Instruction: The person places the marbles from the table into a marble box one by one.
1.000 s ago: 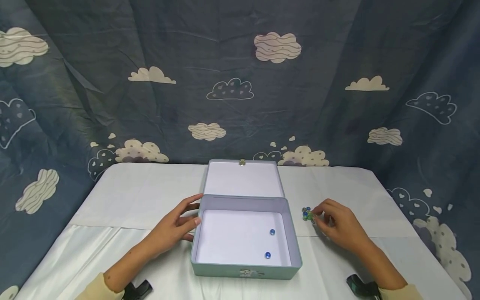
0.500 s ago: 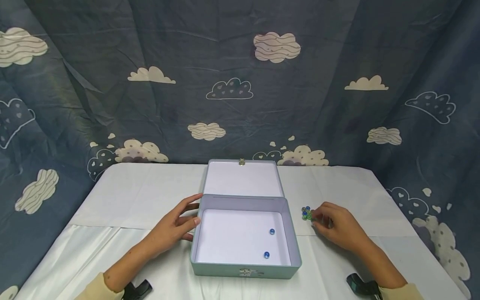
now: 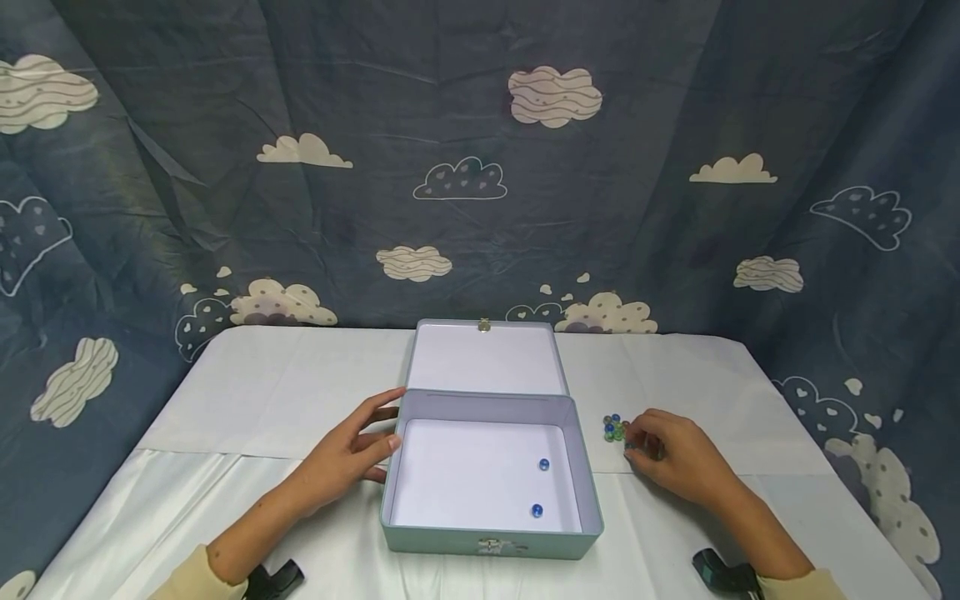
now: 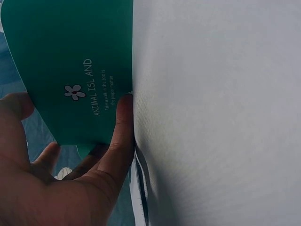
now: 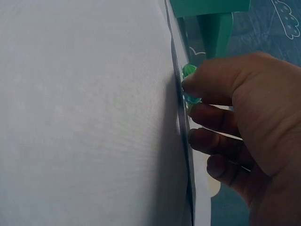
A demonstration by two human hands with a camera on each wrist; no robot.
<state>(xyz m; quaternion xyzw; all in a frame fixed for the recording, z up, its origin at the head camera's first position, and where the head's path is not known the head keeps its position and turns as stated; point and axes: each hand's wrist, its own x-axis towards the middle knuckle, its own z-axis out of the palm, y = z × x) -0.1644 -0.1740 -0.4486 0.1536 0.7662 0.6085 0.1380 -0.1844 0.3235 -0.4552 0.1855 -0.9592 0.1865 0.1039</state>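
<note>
A green tin box (image 3: 491, 543) stands on the white cloth with its lid (image 3: 487, 357) folded back. Two blue marbles (image 3: 543, 464) lie on its pale floor, toward the right side. Against the box's left wall rests my left hand (image 3: 348, 454), fingers spread along the green side (image 4: 70, 56), which carries printed words and a flower. To the right of the box, several green, blue and clear marbles (image 3: 613, 427) sit in a small cluster. My right hand (image 3: 678, 454) is beside them, thumb and fingertips pinching a greenish-blue marble (image 5: 192, 99), mostly hidden by the fingers.
White cloth (image 3: 240, 392) covers the table on both sides of the box. A dark blue curtain (image 3: 480, 233) with cloud prints hangs behind and around it. A metal clasp (image 3: 484, 325) sits on the lid's far edge.
My right hand has drawn slightly back from the cluster, toward me, showing more of the marbles. The front marble in the box shifts very slightly. My left hand stays against the box.
</note>
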